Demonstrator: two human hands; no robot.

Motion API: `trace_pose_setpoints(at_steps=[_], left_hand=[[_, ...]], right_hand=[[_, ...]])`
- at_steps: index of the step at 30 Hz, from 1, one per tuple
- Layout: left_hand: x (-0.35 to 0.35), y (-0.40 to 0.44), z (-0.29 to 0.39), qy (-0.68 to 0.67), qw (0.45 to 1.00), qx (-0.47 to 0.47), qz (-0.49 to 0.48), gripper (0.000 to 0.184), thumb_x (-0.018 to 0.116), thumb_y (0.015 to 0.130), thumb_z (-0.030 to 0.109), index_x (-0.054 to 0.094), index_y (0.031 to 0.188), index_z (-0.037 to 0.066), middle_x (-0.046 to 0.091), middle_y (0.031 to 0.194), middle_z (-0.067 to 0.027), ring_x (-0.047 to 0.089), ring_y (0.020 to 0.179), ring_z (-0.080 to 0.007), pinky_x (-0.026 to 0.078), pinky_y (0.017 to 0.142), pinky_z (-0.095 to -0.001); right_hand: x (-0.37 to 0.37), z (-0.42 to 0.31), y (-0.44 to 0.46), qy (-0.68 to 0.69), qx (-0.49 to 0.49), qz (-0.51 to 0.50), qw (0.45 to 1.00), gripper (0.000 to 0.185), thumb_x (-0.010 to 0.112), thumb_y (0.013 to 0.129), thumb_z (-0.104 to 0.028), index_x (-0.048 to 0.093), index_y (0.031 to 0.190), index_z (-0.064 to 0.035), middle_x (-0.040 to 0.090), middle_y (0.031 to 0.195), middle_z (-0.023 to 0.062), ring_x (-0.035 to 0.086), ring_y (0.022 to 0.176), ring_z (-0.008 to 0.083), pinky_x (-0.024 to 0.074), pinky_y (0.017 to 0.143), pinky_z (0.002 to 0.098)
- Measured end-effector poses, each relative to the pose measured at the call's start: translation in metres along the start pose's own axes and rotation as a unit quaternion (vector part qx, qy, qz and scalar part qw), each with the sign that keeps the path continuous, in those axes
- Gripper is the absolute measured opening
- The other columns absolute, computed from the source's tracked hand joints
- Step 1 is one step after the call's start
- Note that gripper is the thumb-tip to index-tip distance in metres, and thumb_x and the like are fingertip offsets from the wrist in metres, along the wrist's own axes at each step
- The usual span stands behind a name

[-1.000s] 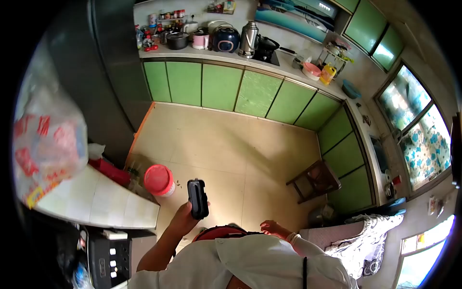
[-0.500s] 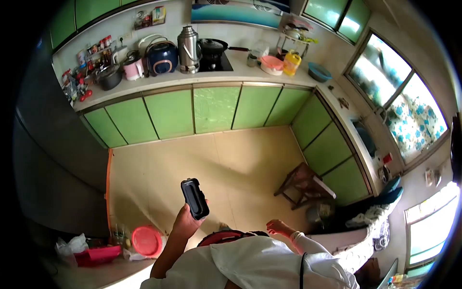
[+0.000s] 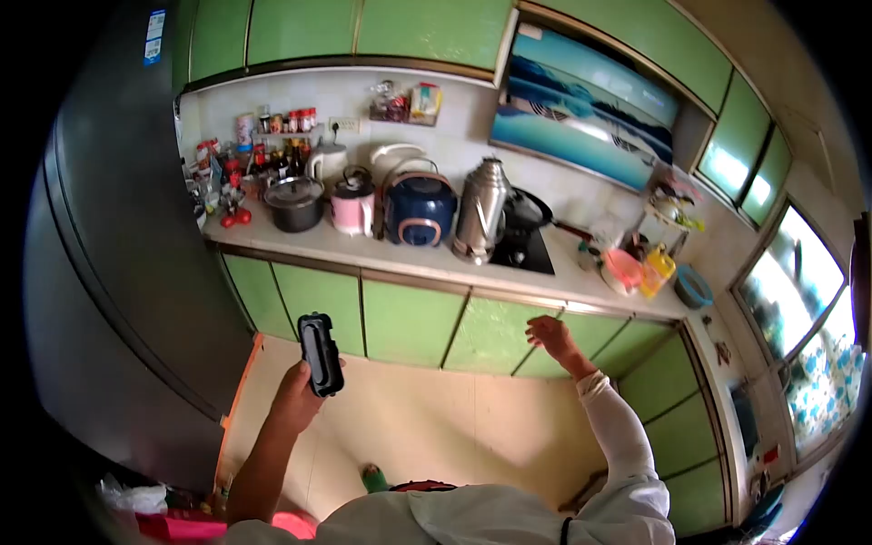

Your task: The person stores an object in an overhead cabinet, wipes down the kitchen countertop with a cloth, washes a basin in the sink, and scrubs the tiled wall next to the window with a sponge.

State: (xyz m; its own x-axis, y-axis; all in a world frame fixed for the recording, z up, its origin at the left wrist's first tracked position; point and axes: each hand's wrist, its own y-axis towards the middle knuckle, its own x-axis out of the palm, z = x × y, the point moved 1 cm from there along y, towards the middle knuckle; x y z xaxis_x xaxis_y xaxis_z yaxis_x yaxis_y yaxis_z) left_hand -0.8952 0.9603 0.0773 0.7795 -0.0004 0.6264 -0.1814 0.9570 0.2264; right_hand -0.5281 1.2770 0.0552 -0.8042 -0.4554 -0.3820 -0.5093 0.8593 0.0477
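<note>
Head view: the left hand (image 3: 295,395) holds a black case (image 3: 322,354) below and to the left of the blue cooker (image 3: 420,209), out over the floor (image 3: 436,409) and well apart from the counter (image 3: 381,253) on which the cooker stands. The case is slightly tilted, its recessed face turned toward the camera. The left thumb presses the side of the case nearest the wrist, and fingertips show at the opposite edge, so the grip looks like a pinch across its width. The case is dark and small in this view, so whether anything lies in the recess is hard to tell.

Below and to the right of the cooker, in front of the green doors (image 3: 413,322), the right hand (image 3: 549,336) is empty, its fingers loosely bent and slightly apart.

A good carry probably wants the thumb firm but not squeezing, the wrist steady and the recess facing up. The free right hand could brace the far end if the case tips. Both hands do best kept clear of the steel flask (image 3: 480,213) just right of the cooker, which looks tall enough to topple if knocked.
</note>
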Motion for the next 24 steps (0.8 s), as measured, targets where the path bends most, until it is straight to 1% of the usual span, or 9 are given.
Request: trace_pose_setpoints(at_steps=[2, 5, 7, 9, 10, 11, 14, 17, 24], left_hand=[[-0.027, 0.029, 0.029, 0.036, 0.999, 0.028, 0.028, 0.049, 0.048, 0.089, 0.035, 0.041, 0.123, 0.001, 0.053, 0.112, -0.007, 0.051, 0.105, -0.0162, 0.041, 0.087, -0.0302], [-0.067, 0.073, 0.068, 0.069, 0.995, 0.035, 0.057, 0.046, 0.047, 0.09, 0.035, 0.044, 0.12, 0.0, 0.054, 0.109, -0.0075, 0.052, 0.102, -0.0163, 0.043, 0.084, -0.0294], [-0.084, 0.101, 0.089, 0.076, 0.994, 0.046, 0.071, 0.046, 0.048, 0.089, 0.035, 0.045, 0.118, -0.001, 0.056, 0.106, -0.0081, 0.054, 0.099, -0.0155, 0.043, 0.083, -0.029], [-0.099, 0.129, 0.109, 0.096, 0.991, 0.045, 0.082, 0.046, 0.049, 0.089, 0.035, 0.045, 0.118, -0.001, 0.056, 0.105, -0.0084, 0.054, 0.097, -0.015, 0.043, 0.082, -0.0287], [-0.106, 0.144, 0.117, 0.114, 0.988, 0.043, 0.093, 0.046, 0.05, 0.089, 0.035, 0.045, 0.118, -0.001, 0.057, 0.104, -0.0088, 0.055, 0.096, -0.0146, 0.043, 0.082, -0.0285], [-0.115, 0.161, 0.121, 0.116, 0.988, 0.047, 0.095, 0.046, 0.05, 0.089, 0.035, 0.045, 0.118, -0.001, 0.057, 0.104, -0.0088, 0.055, 0.096, -0.0146, 0.043, 0.082, -0.0285], [-0.137, 0.203, 0.132, 0.088, 0.989, 0.038, 0.108, 0.048, 0.05, 0.088, 0.035, 0.045, 0.117, -0.003, 0.057, 0.105, -0.0101, 0.055, 0.097, -0.0153, 0.042, 0.084, -0.0283], [-0.142, 0.239, 0.137, 0.168, 0.975, 0.078, 0.119, 0.049, 0.05, 0.089, 0.035, 0.045, 0.118, -0.003, 0.056, 0.107, -0.0106, 0.053, 0.1, -0.0163, 0.041, 0.085, -0.0293], [-0.161, 0.316, 0.167, 0.194, 0.958, 0.114, 0.179, 0.051, 0.051, 0.088, 0.036, 0.043, 0.119, -0.003, 0.055, 0.109, -0.0102, 0.054, 0.101, -0.0182, 0.041, 0.087, -0.0315]], right_hand=[[0.015, -0.039, 0.074, -0.122, -0.151, 0.019, 0.981, 0.016, 0.054, 0.083, -0.008, 0.058, 0.096, 0.0023, 0.063, 0.077, 0.0076, 0.06, 0.067, 0.0122, 0.0483, 0.058, 0.0259], [0.036, -0.099, 0.173, -0.224, -0.257, 0.052, 0.939, 0.017, 0.055, 0.083, -0.009, 0.058, 0.098, -0.0008, 0.063, 0.078, 0.0078, 0.06, 0.068, 0.013, 0.0471, 0.058, 0.0264], [0.051, -0.148, 0.22, -0.239, -0.302, 0.093, 0.918, 0.016, 0.057, 0.078, -0.009, 0.059, 0.093, -0.0052, 0.061, 0.077, 0.0129, 0.062, 0.068, 0.0255, 0.0488, 0.061, 0.0309], [0.059, -0.18, 0.275, -0.227, -0.343, 0.074, 0.909, 0.015, 0.054, 0.079, -0.008, 0.059, 0.093, -0.0058, 0.062, 0.084, 0.0151, 0.062, 0.075, 0.027, 0.0484, 0.064, 0.0346], [0.061, -0.193, 0.308, -0.294, -0.416, 0.101, 0.855, 0.014, 0.054, 0.08, -0.01, 0.06, 0.092, -0.0058, 0.062, 0.083, 0.0156, 0.061, 0.074, 0.0294, 0.0483, 0.064, 0.0357], [0.071, -0.218, 0.328, -0.279, -0.377, 0.104, 0.877, 0.013, 0.055, 0.08, -0.012, 0.061, 0.088, -0.0054, 0.062, 0.082, 0.0157, 0.061, 0.073, 0.0303, 0.0483, 0.064, 0.0363], [0.083, -0.264, 0.416, -0.281, -0.399, 0.143, 0.861, 0.016, 0.056, 0.078, -0.013, 0.061, 0.091, -0.0044, 0.062, 0.082, 0.0174, 0.06, 0.072, 0.0316, 0.0478, 0.064, 0.0373], [0.097, -0.289, 0.496, -0.286, -0.417, 0.151, 0.849, 0.026, 0.053, 0.076, -0.011, 0.059, 0.1, -0.0037, 0.059, 0.099, 0.0192, 0.056, 0.088, 0.035, 0.0458, 0.077, 0.0404], [0.117, -0.366, 0.644, -0.405, -0.508, 0.282, 0.706, 0.034, 0.051, 0.068, -0.002, 0.054, 0.102, -0.004, 0.054, 0.102, 0.0152, 0.05, 0.099, 0.0319, 0.0411, 0.086, 0.0381]])
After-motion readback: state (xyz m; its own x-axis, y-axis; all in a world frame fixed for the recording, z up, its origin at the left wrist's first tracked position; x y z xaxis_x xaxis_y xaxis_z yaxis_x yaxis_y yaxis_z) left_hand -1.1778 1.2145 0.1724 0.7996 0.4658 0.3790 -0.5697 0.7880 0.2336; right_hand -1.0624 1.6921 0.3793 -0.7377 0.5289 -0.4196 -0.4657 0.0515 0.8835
